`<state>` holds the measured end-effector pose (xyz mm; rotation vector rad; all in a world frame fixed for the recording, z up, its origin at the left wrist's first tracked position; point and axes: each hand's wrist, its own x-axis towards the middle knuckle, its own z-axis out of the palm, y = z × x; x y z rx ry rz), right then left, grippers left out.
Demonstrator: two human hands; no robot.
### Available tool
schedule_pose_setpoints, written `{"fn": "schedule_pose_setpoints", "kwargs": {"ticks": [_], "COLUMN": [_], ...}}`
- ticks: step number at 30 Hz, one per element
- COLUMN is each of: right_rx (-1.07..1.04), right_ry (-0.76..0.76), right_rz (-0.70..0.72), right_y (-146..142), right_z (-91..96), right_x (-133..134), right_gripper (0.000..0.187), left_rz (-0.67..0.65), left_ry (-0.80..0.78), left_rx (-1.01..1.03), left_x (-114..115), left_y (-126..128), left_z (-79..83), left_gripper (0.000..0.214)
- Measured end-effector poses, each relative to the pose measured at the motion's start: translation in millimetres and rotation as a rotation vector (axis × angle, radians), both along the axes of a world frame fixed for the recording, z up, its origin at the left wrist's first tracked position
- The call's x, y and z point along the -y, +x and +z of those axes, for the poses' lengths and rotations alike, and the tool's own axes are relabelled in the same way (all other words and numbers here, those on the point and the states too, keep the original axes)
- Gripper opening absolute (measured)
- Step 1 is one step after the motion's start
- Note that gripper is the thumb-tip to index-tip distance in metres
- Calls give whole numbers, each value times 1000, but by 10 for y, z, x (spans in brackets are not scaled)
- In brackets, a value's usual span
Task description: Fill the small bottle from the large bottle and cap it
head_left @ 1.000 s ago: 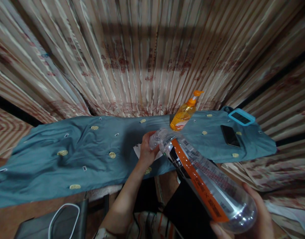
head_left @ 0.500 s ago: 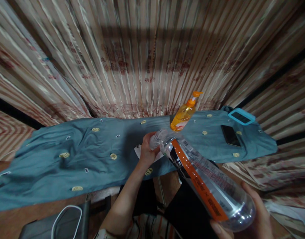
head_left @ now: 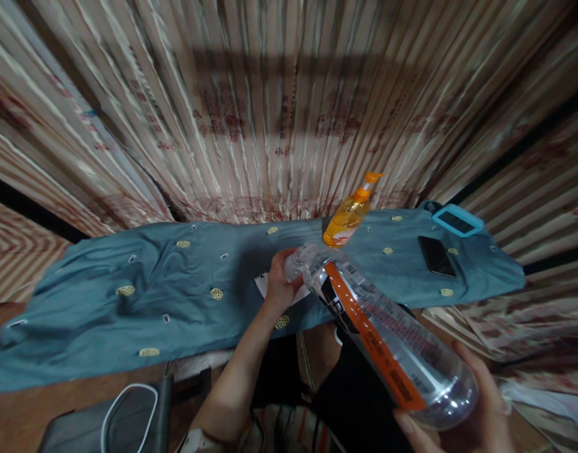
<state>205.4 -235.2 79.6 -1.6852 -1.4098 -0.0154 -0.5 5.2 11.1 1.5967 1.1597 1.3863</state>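
Observation:
A large clear plastic bottle [head_left: 378,340] with an orange and black label is tilted, its neck toward the upper left. My right hand [head_left: 482,409] is closed around its base at lower right. In my left hand [head_left: 282,283] is a small clear container [head_left: 298,261] with faint markings, gripped in curled fingers. The large bottle's mouth meets the small container's opening; whether they touch I cannot tell. Any liquid passing between them is too faint to see. Under my left hand lies a piece of white paper [head_left: 261,284], partly covered.
An orange pump bottle [head_left: 348,220] stands on the teal cloth [head_left: 175,283] covering the table. To the right lie a black phone [head_left: 437,256] and a blue-framed device [head_left: 458,220]. A grey stool [head_left: 104,421] with a white loop is at lower left. Striped curtains [head_left: 270,113] hang behind.
The large bottle's base has shifted slightly up and left with my right hand. Both hands keep their grips, and the small container hardly moves.

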Motion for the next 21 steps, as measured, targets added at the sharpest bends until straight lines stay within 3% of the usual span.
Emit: {"fn": "schedule_pose_setpoints", "kwargs": {"ticks": [5, 12, 21], "right_rx": [-55, -244, -160], "right_ry": [-8, -37, -41], "right_rz": [40, -66, 48], "right_y": [121, -68, 200], "right_z": [-123, -22, -116], "right_x": [20, -39, -62], "right_gripper": [103, 98, 101], "left_rz": [22, 44, 29], "left_ry": [11, 23, 24], "left_rx": [-13, -25, -18], "left_x": [-5, -8, 6], "left_y": [8, 13, 13], "left_z": [7, 29, 28], "left_gripper": [52, 52, 52]}}
